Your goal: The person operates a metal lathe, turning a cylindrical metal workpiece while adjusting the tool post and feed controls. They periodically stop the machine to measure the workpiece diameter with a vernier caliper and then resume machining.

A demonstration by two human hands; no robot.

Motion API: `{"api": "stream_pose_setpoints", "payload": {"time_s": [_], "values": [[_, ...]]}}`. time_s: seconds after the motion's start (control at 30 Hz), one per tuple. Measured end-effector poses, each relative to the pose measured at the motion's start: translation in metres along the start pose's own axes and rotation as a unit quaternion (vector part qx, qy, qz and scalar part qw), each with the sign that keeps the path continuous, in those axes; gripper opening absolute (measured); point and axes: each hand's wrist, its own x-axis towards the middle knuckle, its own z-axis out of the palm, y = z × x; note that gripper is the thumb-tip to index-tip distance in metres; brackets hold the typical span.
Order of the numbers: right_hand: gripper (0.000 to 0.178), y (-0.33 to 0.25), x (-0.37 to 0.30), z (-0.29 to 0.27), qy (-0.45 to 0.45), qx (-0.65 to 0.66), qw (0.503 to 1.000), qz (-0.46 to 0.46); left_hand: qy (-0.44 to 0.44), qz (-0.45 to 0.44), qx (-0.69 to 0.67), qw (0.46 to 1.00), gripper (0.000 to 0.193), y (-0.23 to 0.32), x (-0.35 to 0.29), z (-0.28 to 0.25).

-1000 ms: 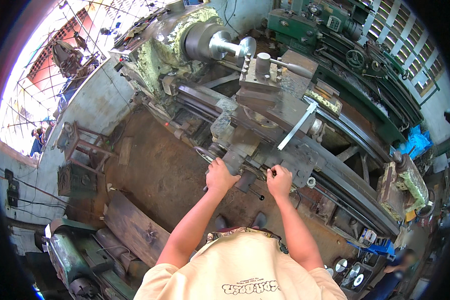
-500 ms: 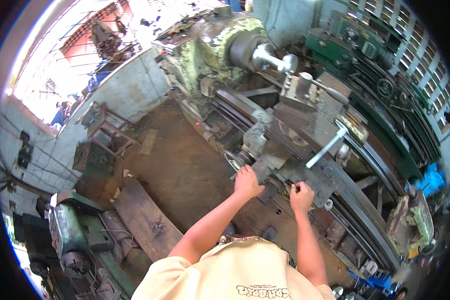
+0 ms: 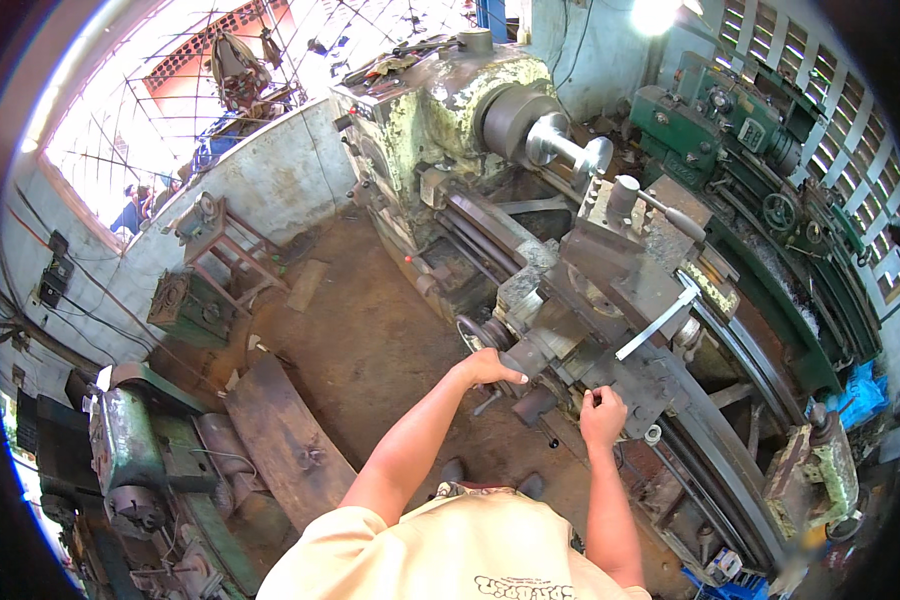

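My left hand (image 3: 485,368) is closed over the lower rim of the handwheel (image 3: 478,332) on the lathe's carriage; its thumb stretches right beside a dark round drum (image 3: 526,358), and its fingers are mostly hidden. To its right, my right hand (image 3: 604,416) is pinched closed at the near side of the carriage; whatever its fingertips hold is too small to make out. Beyond my hands stands the tool post (image 3: 623,200) with a long lever (image 3: 673,216). A shiny turned metal workpiece (image 3: 567,147) sits in the chuck (image 3: 518,118). A T-shaped wrench (image 3: 658,322) lies on the carriage.
A green lathe (image 3: 750,225) stands along the right wall, with a blue plastic bag (image 3: 860,392) near its end. The tailstock (image 3: 820,470) is at the right end of the bed. At left are a wooden plank (image 3: 285,435), another machine (image 3: 125,440) and a small stand (image 3: 232,245).
The view has shifted, so the lathe appears lower and slightly right. My left hand has turned, its thumb now stretched to the right. My right hand keeps nearly the same pinch.
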Motion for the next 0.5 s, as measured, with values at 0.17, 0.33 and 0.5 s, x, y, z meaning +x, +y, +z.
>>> {"api": "stream_pose_setpoints", "payload": {"time_s": [0.17,0.33,0.5], "values": [[0.015,0.002,0.000,0.000,-0.007,-0.004,1.000,-0.001,0.044,0.024,0.011,0.999,0.108,-0.002,0.002,0.008],[0.017,0.005,-0.001,0.003,0.003,-0.007,1.000,-0.013,0.078,0.022,0.066,0.995,0.105,0.008,-0.008,0.013],[0.018,0.006,-0.001,0.004,0.004,-0.015,1.000,-0.009,0.130,0.012,0.105,0.986,0.107,0.015,-0.015,0.021]]}}
